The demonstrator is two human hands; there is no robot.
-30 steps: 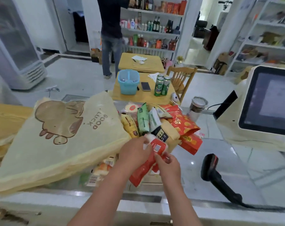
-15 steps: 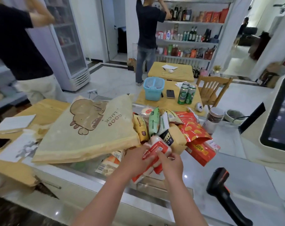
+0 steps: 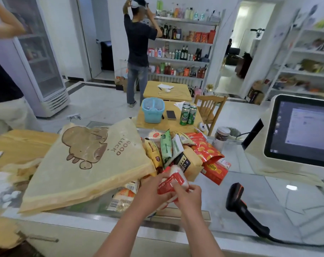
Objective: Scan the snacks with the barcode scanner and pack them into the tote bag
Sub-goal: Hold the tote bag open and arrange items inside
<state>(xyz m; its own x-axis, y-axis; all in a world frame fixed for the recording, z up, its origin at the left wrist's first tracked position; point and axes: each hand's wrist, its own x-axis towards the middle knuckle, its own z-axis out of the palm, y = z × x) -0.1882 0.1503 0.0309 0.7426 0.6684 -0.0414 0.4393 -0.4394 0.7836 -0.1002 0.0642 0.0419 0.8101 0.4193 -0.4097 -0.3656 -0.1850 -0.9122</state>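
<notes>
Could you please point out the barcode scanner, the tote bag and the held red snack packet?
barcode scanner (image 3: 235,198), head view, on its black head.
tote bag (image 3: 74,182), head view, on bare cloth below the print.
red snack packet (image 3: 169,183), head view, on its red wrapper.

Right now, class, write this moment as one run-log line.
left hand: grips red-and-white snack packet | right hand: grips same packet | black barcode scanner: untouched | cream cartoon-print tote bag: lying flat

red snack packet (image 3: 170,184) — held | black scanner (image 3: 238,198) lying right | cream tote bag (image 3: 79,175) flat, left
</notes>
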